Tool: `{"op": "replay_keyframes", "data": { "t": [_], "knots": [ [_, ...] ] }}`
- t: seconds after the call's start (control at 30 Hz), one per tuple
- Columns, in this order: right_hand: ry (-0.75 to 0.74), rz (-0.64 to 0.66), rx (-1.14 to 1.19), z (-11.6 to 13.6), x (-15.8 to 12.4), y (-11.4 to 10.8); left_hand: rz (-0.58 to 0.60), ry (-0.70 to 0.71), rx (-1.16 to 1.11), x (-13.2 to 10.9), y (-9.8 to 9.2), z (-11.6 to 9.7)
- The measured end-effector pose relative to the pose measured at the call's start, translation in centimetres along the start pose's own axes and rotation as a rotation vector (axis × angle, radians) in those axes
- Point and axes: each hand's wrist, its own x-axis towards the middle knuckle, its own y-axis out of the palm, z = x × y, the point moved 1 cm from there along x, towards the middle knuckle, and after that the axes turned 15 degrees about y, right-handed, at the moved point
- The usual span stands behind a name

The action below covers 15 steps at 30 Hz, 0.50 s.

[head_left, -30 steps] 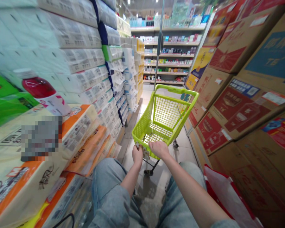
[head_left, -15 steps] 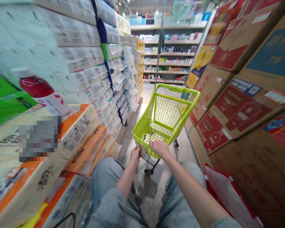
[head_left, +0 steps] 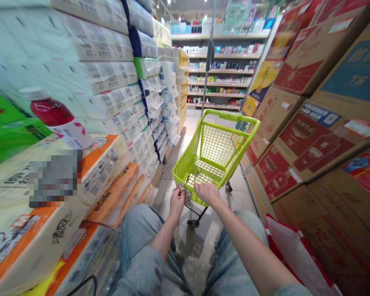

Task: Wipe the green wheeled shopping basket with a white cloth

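A lime-green plastic shopping cart [head_left: 217,127] stands in a narrow store aisle in front of me, empty inside. My right hand [head_left: 207,192] rests closed over the cart's near rim. My left hand [head_left: 176,200] is just left of it, fingers pinched on a small crumpled cloth or paper [head_left: 186,195] held against the cart's near corner. My knees in light jeans [head_left: 142,242] show below, so I am low to the floor.
Stacked tissue and paper packs [head_left: 105,102] wall the left side, with a red drink bottle [head_left: 57,117] lying on top. Cardboard cartons [head_left: 314,135] are piled on the right. A red-and-white bag [head_left: 292,250] sits by my right leg. Shelves [head_left: 222,70] close the aisle's far end.
My left hand has shifted slightly right and lifted the small crumpled piece closer to the cart's corner. The cart and my right hand have barely moved.
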Motion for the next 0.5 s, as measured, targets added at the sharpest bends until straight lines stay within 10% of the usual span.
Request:
{"op": "replay_keyframes", "data": {
  "t": [0.5],
  "knots": [
    [0.016,-0.004,-0.012,0.2,-0.4,-0.3,-0.05,-0.002,0.048,-2.1,0.1,-2.0]
  ]
}}
